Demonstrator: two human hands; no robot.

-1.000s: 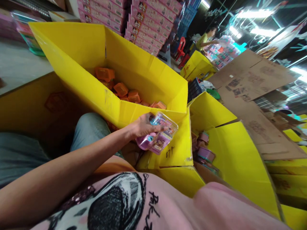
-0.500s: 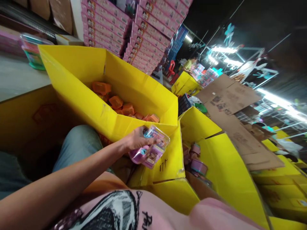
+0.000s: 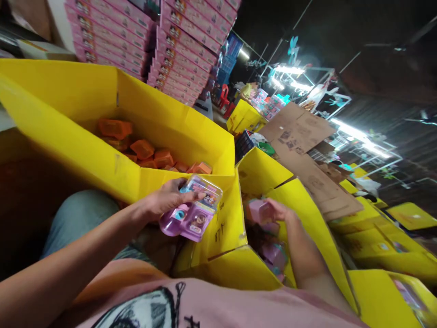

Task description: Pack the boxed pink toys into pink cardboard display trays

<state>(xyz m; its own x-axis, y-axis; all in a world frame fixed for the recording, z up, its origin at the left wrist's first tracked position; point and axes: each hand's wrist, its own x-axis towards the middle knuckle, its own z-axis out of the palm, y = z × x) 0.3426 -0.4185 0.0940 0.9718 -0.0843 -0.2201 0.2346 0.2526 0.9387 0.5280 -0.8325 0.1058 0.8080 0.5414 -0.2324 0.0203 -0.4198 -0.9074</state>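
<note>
My left hand (image 3: 173, 198) grips a purple plastic toy case (image 3: 194, 224) with a clear lid, the thumb lying across its top. A blue piece and a brown round piece show inside that case. Down in the yellow box on the right (image 3: 309, 218), my right hand (image 3: 278, 210) has its fingers closed on a pinkish-purple plastic container (image 3: 260, 212), slightly blurred. More purple containers (image 3: 274, 255) lie beneath it in the same box. Several orange plastic containers (image 3: 164, 158) lie in the larger yellow box (image 3: 184, 123) beyond my left hand.
Stacks of pink printed boxes (image 3: 191, 50) rise behind the larger yellow box. Flattened brown cardboard (image 3: 300, 132) leans beyond the right box. More yellow boxes (image 3: 375, 237) stand at the far right. My knee (image 3: 82, 218) is beside the larger box.
My right hand has come into view and holds a container inside the right box. My left hand keeps the purple case. The view has shifted to the right.
</note>
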